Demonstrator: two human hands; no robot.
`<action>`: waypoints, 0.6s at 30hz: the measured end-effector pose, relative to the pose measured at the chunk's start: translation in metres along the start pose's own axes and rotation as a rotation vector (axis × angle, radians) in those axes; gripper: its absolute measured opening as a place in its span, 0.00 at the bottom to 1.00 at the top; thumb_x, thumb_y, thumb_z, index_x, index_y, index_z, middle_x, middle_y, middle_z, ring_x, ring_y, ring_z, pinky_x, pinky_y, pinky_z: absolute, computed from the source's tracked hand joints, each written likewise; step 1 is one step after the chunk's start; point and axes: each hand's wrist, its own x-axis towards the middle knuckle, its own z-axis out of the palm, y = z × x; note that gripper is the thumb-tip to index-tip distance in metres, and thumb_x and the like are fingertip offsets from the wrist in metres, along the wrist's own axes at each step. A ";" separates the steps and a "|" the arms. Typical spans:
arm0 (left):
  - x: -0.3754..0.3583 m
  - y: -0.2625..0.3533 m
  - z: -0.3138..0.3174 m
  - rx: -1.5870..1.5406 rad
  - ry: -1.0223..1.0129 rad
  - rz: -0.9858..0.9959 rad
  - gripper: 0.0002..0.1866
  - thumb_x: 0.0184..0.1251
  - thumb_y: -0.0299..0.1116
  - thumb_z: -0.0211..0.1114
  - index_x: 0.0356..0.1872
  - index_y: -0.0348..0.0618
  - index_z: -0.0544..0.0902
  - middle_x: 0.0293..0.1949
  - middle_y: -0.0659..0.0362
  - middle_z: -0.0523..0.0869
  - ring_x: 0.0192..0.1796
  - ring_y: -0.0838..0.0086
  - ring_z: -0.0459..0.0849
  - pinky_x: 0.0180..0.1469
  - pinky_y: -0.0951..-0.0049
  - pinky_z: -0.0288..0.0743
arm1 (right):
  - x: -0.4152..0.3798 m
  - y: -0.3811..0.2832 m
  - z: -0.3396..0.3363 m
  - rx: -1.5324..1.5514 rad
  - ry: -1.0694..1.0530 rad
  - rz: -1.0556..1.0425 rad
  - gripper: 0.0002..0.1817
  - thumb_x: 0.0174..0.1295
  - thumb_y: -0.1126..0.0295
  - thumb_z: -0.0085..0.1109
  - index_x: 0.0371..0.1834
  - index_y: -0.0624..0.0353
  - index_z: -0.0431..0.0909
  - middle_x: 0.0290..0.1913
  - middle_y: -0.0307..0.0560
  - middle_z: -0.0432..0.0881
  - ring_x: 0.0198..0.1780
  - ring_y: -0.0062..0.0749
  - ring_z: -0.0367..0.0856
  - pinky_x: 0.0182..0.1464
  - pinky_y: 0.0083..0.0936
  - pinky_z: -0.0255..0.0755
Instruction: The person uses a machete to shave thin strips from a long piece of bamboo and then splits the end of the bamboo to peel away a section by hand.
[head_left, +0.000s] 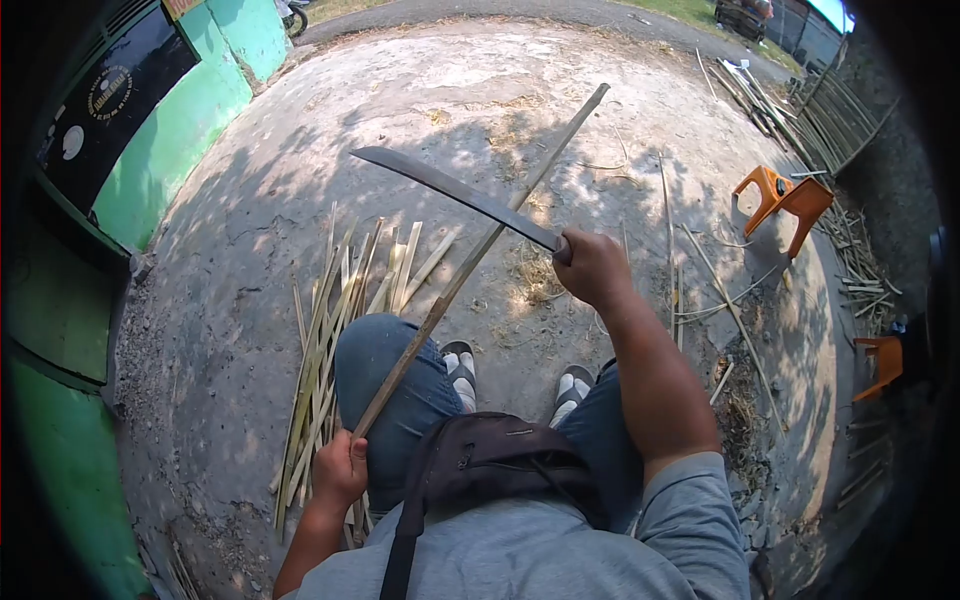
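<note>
My right hand [592, 268] is closed round the handle of a machete [440, 184], whose long blade points up and to the left. The blade crosses a long bamboo pole [470, 262] near the middle of the view. Low on the left, my left hand [341, 468] grips the near end of that pole. From there the pole slants past my left knee, with its far end up and to the right. Beside my left leg lies a loose pile of split bamboo strips [325, 330] on the ground.
An orange plastic stool [784, 208] stands at the right. Thin bamboo sticks [735, 320] lie on the concrete [400, 90] in front of it. A bamboo rack [835, 125] and more strips line the right side. The green wall [180, 150] runs along the left.
</note>
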 end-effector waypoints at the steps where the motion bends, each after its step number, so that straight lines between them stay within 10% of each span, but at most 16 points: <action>1: 0.000 0.000 0.001 -0.006 -0.004 0.004 0.28 0.84 0.55 0.51 0.30 0.39 0.74 0.21 0.41 0.78 0.29 0.36 0.82 0.29 0.46 0.72 | -0.004 -0.011 -0.002 0.003 -0.016 -0.049 0.08 0.64 0.62 0.62 0.31 0.52 0.82 0.29 0.56 0.85 0.35 0.59 0.86 0.39 0.55 0.79; 8: 0.003 -0.005 0.003 -0.047 -0.004 0.028 0.29 0.84 0.56 0.52 0.30 0.39 0.74 0.21 0.41 0.78 0.29 0.36 0.82 0.29 0.46 0.71 | -0.010 -0.039 -0.002 -0.105 -0.106 -0.425 0.06 0.59 0.65 0.63 0.28 0.52 0.77 0.25 0.50 0.82 0.32 0.53 0.85 0.38 0.51 0.78; 12: -0.002 -0.007 0.002 -0.028 0.007 -0.001 0.29 0.84 0.56 0.52 0.30 0.39 0.74 0.21 0.41 0.78 0.29 0.36 0.81 0.29 0.47 0.71 | 0.016 0.014 0.004 0.149 0.027 0.165 0.08 0.64 0.65 0.59 0.31 0.57 0.82 0.31 0.60 0.85 0.36 0.63 0.84 0.40 0.54 0.79; 18: 0.001 0.000 -0.004 -0.019 -0.023 0.013 0.29 0.84 0.56 0.51 0.29 0.39 0.73 0.21 0.40 0.77 0.29 0.35 0.81 0.29 0.46 0.71 | 0.004 0.013 0.007 0.090 0.028 0.031 0.09 0.65 0.64 0.60 0.32 0.56 0.82 0.30 0.59 0.85 0.37 0.63 0.85 0.40 0.54 0.79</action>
